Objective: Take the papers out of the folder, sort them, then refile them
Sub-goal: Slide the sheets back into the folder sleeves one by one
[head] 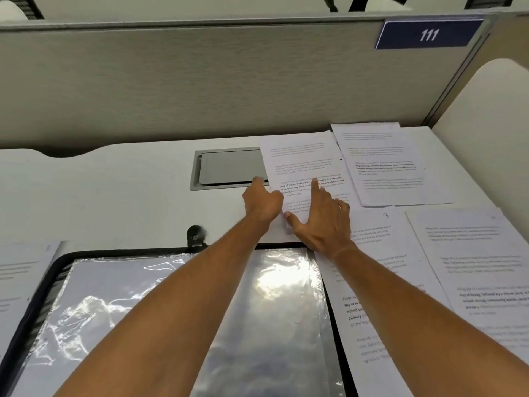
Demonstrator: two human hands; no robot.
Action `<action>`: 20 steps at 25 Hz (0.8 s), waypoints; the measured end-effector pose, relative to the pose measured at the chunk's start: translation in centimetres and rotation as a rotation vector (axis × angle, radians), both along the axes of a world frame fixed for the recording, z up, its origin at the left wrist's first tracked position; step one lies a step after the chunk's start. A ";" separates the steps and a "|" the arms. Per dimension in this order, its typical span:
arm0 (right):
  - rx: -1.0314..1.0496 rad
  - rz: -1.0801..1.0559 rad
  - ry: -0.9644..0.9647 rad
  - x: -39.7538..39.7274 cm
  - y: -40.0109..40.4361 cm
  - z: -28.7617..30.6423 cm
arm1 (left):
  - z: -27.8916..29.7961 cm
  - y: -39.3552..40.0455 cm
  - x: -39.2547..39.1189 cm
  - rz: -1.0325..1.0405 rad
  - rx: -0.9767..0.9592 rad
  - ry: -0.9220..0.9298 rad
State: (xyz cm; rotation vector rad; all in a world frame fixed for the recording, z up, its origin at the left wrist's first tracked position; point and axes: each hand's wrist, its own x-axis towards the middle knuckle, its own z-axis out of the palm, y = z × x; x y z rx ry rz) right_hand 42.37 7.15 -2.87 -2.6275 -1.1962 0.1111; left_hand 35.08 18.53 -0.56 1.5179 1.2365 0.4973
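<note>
An open black folder [61, 263] with shiny clear sleeves lies at the front of the desk. Beyond its far edge lies a printed sheet [300, 156]. My left hand [262, 203] holds this sheet at its left edge, fingers curled against it. My right hand [320, 222] lies on the sheet, with the forefinger straight and pressed on the text and the thumb spread near the sheet's lower left. Three more printed sheets lie to the right: one far right [380, 164], one marked 9 [380, 282], one at the right edge [481, 267]. Another sheet [20, 279] lies left of the folder.
A grey flap cover [229, 167] is set into the white desk [114, 196], partly under the held sheet. A beige partition [229, 81] with a blue 111 sign [428, 34] closes the back. The folder's black zip pull [196, 234] lies at its far edge.
</note>
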 end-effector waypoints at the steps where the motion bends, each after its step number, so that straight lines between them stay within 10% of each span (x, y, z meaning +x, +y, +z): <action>1: 0.016 0.002 0.002 0.1 0.0 0.1 | -0.3 0.2 0.2 0.038 -0.039 -0.005; 20: 0.258 -0.040 0.117 -5.7 -1.6 4.4 | 4.3 5.9 -12.5 0.248 0.040 -0.076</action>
